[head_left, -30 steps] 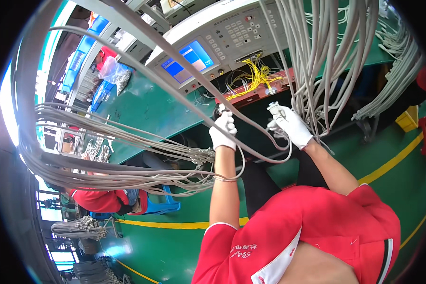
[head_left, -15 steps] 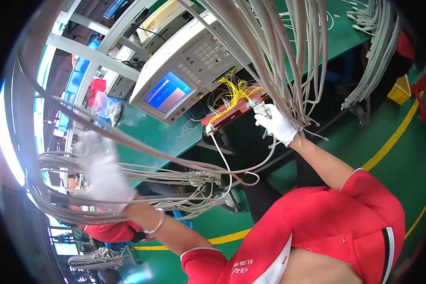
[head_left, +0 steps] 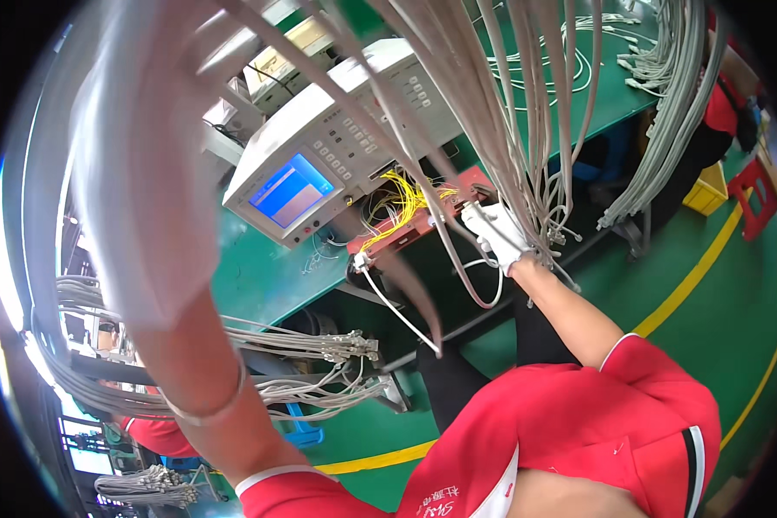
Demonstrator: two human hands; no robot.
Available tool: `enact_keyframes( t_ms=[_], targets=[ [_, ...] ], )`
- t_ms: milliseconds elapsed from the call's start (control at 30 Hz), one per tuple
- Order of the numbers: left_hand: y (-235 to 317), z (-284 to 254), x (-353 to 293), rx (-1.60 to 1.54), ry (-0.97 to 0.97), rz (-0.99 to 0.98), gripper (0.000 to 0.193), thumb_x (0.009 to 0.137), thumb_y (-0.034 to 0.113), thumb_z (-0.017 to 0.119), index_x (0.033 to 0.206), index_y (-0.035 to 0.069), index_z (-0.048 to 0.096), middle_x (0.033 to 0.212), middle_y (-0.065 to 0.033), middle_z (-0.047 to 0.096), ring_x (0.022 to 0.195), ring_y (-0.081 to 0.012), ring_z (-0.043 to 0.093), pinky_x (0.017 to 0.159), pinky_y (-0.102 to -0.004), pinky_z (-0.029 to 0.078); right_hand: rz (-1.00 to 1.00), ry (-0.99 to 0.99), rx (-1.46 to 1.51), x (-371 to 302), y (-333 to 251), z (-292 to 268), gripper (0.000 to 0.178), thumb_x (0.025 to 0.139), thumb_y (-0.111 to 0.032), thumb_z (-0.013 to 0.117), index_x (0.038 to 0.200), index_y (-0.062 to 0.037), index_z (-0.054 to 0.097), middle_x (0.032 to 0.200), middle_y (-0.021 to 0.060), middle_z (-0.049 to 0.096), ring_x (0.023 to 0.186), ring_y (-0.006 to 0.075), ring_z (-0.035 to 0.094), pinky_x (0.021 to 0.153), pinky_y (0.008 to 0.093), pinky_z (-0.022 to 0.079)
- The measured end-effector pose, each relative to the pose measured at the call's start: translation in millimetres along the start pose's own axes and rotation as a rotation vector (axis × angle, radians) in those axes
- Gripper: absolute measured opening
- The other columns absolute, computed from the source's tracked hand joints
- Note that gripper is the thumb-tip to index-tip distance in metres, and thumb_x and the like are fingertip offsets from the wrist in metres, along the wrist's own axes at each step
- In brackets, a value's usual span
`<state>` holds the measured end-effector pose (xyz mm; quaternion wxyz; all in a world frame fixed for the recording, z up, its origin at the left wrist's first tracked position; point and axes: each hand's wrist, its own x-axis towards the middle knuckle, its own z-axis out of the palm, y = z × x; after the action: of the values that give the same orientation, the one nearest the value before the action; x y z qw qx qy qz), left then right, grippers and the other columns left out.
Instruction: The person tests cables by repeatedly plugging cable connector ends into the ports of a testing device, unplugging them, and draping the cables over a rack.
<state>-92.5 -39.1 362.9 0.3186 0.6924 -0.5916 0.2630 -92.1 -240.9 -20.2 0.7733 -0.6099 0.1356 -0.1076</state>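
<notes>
My right hand (head_left: 499, 235), in a white glove, is closed round a cable connector (head_left: 472, 210) just beside the red test fixture (head_left: 388, 235). Whether the connector touches the fixture I cannot tell. Yellow wires (head_left: 410, 197) run over the fixture, and a white cable plug (head_left: 362, 260) sits at its left end. High on the left, close to the camera, is my gloved left hand (head_left: 151, 190), heavily smeared by motion. Its fingers lie among grey cables at the top, so a grip cannot be made out. A loose grey cable (head_left: 447, 246) loops down near the right hand.
Behind the fixture, a bench tester (head_left: 345, 129) with a blue screen stands on the green table (head_left: 263, 268). Thick grey cables (head_left: 492, 95) hang above my right hand. More cable bundles (head_left: 319, 345) lie at left and right (head_left: 673, 129). A yellow bin (head_left: 706, 190) and red stool (head_left: 755, 194) are at right.
My left hand has swung up and nearer the camera from beside the left bundle. The long grey cable crossing the view has lifted with it. My right hand still grips the connector.
</notes>
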Motion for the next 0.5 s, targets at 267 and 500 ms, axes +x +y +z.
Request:
enact_keyframes(
  t_ms=[267,500],
  targets=[
    [5,-139,-93,1.487,0.719,-0.471,0.035,0.09,0.025,0.039,0.113,0.006,0.058,0.11,-0.0115,0.059,0.1,-0.0249,0.057,0.087,-0.0335,0.045,0.032,0.16,0.214,-6,-5,5,0.022,0.085,-0.025,0.055,0.072,-0.008,0.052,0.058,0.0015,0.051,0.037,0.0067,0.04,0.032,0.0198,0.031],
    [11,-197,-78,2.035,-0.336,-0.969,0.042,0.087,0.04,0.034,0.111,0.015,0.056,0.102,-0.0171,0.057,0.094,-0.0354,0.054,0.081,-0.0436,0.043,0.272,-0.139,0.863,11,6,-3,0.016,0.093,-0.027,0.042,0.089,-0.0152,0.052,0.059,-0.0062,0.044,0.04,0.0025,0.036,0.033,0.0157,0.029]
  ],
)
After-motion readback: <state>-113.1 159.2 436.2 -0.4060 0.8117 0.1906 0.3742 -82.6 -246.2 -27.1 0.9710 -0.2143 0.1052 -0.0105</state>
